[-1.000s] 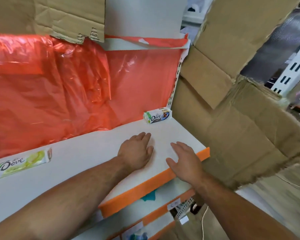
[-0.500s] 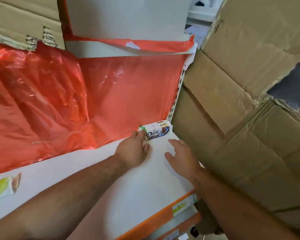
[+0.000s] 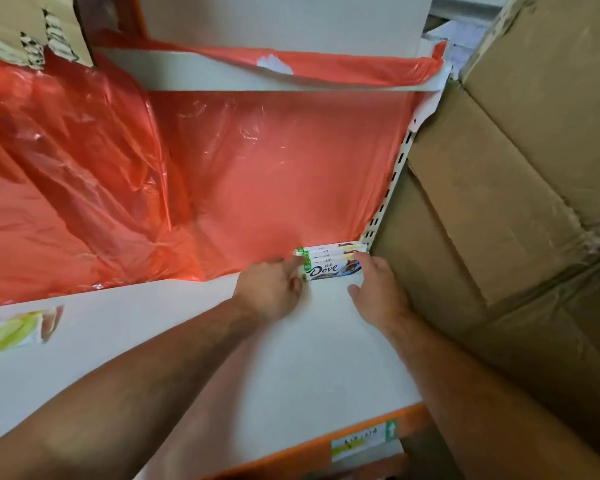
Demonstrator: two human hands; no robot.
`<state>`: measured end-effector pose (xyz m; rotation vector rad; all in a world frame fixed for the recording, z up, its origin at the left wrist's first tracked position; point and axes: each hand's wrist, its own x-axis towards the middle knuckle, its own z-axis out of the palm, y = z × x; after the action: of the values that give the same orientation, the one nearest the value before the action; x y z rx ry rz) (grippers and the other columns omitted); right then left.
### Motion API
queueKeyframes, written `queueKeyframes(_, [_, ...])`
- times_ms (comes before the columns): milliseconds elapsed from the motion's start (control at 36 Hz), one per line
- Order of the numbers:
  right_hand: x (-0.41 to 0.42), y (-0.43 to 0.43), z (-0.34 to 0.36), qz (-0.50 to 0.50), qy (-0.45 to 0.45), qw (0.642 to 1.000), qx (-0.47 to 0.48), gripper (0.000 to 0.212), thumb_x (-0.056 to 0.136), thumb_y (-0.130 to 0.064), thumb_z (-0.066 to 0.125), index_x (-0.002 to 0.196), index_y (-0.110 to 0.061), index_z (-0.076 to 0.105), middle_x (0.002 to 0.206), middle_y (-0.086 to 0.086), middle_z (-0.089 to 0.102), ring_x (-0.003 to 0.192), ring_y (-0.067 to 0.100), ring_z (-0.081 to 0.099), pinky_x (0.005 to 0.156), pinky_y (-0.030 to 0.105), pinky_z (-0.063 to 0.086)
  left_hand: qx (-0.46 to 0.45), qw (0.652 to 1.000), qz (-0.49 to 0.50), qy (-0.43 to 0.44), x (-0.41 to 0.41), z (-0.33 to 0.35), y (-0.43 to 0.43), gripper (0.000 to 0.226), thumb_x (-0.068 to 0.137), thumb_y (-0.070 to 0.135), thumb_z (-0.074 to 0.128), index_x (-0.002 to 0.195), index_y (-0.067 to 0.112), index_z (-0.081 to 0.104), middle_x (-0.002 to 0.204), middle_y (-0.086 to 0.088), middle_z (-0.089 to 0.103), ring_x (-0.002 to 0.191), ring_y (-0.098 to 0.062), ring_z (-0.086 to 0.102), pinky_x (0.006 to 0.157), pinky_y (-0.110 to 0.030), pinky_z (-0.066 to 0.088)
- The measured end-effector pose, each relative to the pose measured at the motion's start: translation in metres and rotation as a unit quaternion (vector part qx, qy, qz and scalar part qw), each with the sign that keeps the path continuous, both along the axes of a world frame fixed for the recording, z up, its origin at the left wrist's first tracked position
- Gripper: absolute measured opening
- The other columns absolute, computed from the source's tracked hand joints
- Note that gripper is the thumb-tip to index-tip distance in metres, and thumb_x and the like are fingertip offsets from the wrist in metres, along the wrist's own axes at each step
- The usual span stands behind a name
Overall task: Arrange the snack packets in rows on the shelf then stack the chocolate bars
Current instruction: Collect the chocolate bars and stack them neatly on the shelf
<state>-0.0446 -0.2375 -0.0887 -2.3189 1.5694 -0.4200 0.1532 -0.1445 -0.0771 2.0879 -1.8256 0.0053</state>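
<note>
1. A small stack of Dove chocolate bars (image 3: 331,263) sits at the back right corner of the white shelf (image 3: 309,358), about one o'clock from the middle of the view, pressed against the red plastic sheet (image 3: 257,174) behind it and just beside the perforated upright (image 3: 388,199).
2. The front bar of the stack faces forward, its "Dove" lettering readable; the edges of further bars show above and behind it. How many there are cannot be told.
3. The left hand (image 3: 271,289) reaches in from seven o'clock and touches the left end of the stack, its fingers curled against the wrapper's green end. It rests on the end rather than clamping it; whether anything is pinched cannot be told.
4. The right hand (image 3: 378,289) reaches in from five o'clock, its fingertips at the right end of the stack, the thumb spread apart from the fingers, palm down near the shelf. It appears loose, not closed on a bar.
5. Another Dove bar (image 3: 11,330), yellow-green, lies flat at nine o'clock, well apart from the stack and partly cut by the left edge.
6. Brown cardboard boxes (image 3: 516,202) fill the side from one to four o'clock, just beside the shelf.
7. The shelf's front lip is orange and carries a price label (image 3: 364,441) at six o'clock.
</note>
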Motion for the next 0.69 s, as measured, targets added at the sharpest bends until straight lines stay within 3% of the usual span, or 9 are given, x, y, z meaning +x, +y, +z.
queueKeyframes(111, [0.000,-0.004,0.000,-0.001,0.009,1.000,-0.017,0.040,0.083,-0.020,0.069,0.118,-0.021,0.050,0.117,0.010,0.056,0.103,0.036,0.060,0.082,0.043,0.053,-0.005,0.992,0.015,0.123,-0.003,-0.006,-0.008,0.031,0.091,0.028,0.051,0.120,0.035,0.059,0.100,-0.004,0.070,0.088,-0.032,0.066,0.075,-0.034,0.051])
queueKeyframes(250, [-0.002,-0.010,-0.003,0.001,0.013,1.000,-0.023,0.028,0.090,-0.023,0.064,0.112,-0.018,0.049,0.106,0.013,0.058,0.094,0.038,0.061,0.077,0.043,0.053,0.023,0.963,0.085,0.255,-0.014,-0.004,-0.020,0.010,0.087,0.032,0.056,0.096,0.036,0.054,0.085,0.006,0.067,0.078,-0.026,0.064,0.073,-0.038,0.055])
queueKeyframes(333, [-0.004,-0.010,-0.004,0.001,0.014,1.000,-0.022,0.019,0.090,-0.023,0.062,0.102,-0.019,0.048,0.099,0.012,0.059,0.088,0.037,0.060,0.073,0.043,0.052,0.032,0.935,0.135,0.326,-0.018,0.001,-0.027,0.009,0.078,0.038,0.056,0.087,0.040,0.053,0.071,0.013,0.064,0.071,-0.018,0.066,0.076,-0.039,0.056])
queueKeyframes(556, [-0.008,-0.006,0.000,0.007,0.012,1.000,-0.009,0.019,0.089,-0.020,0.068,0.091,-0.019,0.049,0.095,0.009,0.059,0.085,0.033,0.059,0.072,0.038,0.051,0.085,0.942,0.160,0.284,-0.029,0.004,-0.030,0.010,0.076,0.030,0.064,0.079,0.029,0.055,0.072,0.015,0.064,0.081,-0.015,0.063,0.088,-0.039,0.049])
queueKeyframes(694, [-0.009,-0.003,-0.001,0.004,-0.010,1.000,-0.019,0.020,0.090,-0.022,0.066,0.089,-0.021,0.046,0.092,0.007,0.059,0.081,0.033,0.058,0.069,0.039,0.051,0.082,0.948,0.157,0.263,-0.029,0.003,-0.026,0.008,0.086,0.035,0.057,0.084,0.043,0.057,0.090,0.016,0.067,0.092,-0.015,0.062,0.092,-0.037,0.047])
